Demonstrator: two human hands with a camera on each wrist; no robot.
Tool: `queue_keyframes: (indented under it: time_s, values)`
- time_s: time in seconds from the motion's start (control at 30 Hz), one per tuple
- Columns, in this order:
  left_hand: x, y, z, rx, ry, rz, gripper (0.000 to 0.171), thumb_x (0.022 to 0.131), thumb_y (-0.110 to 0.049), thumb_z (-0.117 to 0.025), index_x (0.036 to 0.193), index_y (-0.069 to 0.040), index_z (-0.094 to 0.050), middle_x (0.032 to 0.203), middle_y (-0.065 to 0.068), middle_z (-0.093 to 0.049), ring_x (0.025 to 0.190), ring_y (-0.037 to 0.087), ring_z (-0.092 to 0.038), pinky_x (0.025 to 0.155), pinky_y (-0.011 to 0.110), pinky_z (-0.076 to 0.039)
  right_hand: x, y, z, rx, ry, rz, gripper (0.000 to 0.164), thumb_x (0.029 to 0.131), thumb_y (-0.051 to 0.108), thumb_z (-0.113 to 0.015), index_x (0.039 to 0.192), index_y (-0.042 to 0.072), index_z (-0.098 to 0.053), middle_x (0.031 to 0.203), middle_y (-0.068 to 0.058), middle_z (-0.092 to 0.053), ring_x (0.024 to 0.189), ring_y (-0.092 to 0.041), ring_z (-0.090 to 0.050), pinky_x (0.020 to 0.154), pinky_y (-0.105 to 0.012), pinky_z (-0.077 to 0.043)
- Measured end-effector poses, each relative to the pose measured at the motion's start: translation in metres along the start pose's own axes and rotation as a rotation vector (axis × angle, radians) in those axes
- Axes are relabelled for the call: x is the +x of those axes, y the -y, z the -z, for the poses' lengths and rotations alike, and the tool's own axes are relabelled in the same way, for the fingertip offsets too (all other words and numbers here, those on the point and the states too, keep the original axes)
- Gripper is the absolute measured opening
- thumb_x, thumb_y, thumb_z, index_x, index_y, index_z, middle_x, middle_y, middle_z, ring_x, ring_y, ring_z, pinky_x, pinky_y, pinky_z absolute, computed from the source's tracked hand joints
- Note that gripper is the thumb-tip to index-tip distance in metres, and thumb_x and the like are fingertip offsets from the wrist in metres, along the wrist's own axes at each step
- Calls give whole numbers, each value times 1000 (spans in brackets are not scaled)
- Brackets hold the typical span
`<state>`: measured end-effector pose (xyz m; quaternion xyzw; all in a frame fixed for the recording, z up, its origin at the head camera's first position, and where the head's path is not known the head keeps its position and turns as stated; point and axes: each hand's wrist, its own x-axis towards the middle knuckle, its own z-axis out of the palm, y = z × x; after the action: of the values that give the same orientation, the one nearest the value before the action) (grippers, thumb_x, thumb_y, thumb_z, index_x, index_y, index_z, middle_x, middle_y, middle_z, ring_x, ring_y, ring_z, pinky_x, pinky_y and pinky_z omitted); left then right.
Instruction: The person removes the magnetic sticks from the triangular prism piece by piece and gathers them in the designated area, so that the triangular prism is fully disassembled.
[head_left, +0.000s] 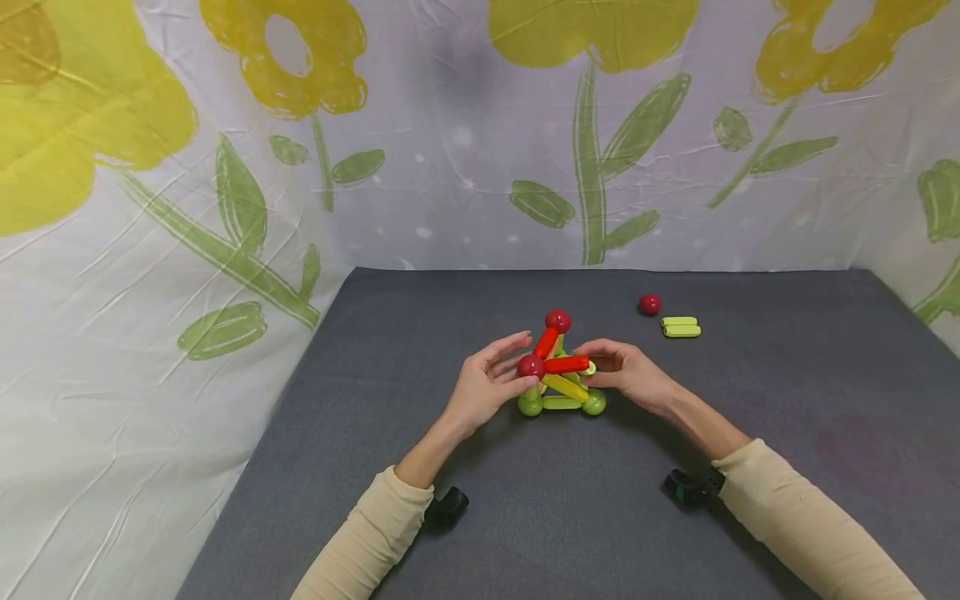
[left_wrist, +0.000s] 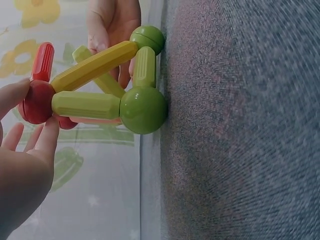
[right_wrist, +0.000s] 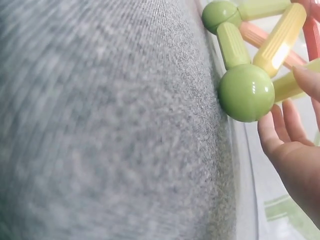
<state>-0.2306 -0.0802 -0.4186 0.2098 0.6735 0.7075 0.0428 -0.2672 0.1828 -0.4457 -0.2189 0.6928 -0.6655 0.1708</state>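
Note:
A structure of coloured rods and balls stands on the table, with green balls [head_left: 594, 403] at its base and red balls at its top. My left hand [head_left: 491, 379] holds the near red ball [left_wrist: 39, 102] between thumb and fingers. From that ball a red rod [head_left: 566, 364] points right, its far end free. A yellow rod [left_wrist: 95, 66] slants down from it to a green ball. On the structure's right side, my right hand [head_left: 626, 375] pinches a yellow-green rod [right_wrist: 290, 86] between thumb and fingers. The rod's upper end shows in the head view; part of it is behind fingers.
On the dark grey table [head_left: 360, 483], a loose red ball [head_left: 650, 304] lies at the back right. Beside it are two yellow-green rods [head_left: 681, 327], side by side. A flower-printed cloth [head_left: 450, 183] hangs behind the table's far edge.

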Motion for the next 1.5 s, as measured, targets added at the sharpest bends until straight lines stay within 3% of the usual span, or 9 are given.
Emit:
queue_keyframes:
  time_s: [0.37, 0.77, 1.0, 1.2, 1.5]
  values:
    - [1, 1, -2, -5, -7, -51, 58, 81, 12, -69, 135, 5, -48, 134, 20, -51, 121, 35, -51, 93, 36, -46, 4, 2, -3, -10, -40, -49, 37, 89, -6, -60, 126, -7, -51, 123, -14, -53, 108, -26, -56, 88, -35, -51]
    - [1, 2, 0, 33, 26, -73, 58, 81, 10, -70, 135, 4, -49, 131, 19, -55, 116, 28, -55, 95, 38, -45, 5, 2, -5, -20, -67, -64, 37, 90, -5, -60, 126, -8, -51, 126, -16, -52, 108, -27, -55, 88, -33, -51]
    - [-7, -26, -6, 81, 50, -44, 56, 82, 13, -68, 133, 13, -45, 131, 26, -52, 118, 37, -53, 97, 46, -43, 6, 0, -5, 30, -73, -72, 39, 91, -4, -59, 128, -9, -48, 128, -13, -52, 108, -24, -55, 91, -36, -49]
    - [-7, -24, -6, 79, 52, -39, 57, 81, 13, -68, 133, 13, -45, 131, 26, -51, 117, 38, -53, 97, 45, -43, 5, -2, -5, 59, -79, -77, 39, 92, -4, -59, 129, -10, -46, 128, -14, -52, 109, -23, -54, 93, -37, -48]
    - [-7, -25, -6, 73, 51, -19, 58, 82, 11, -68, 135, 12, -44, 133, 25, -51, 117, 37, -54, 95, 38, -46, 0, -1, -4, 114, -75, -89, 32, 93, 2, -59, 125, 1, -52, 130, -9, -51, 113, -23, -52, 97, -37, -45]
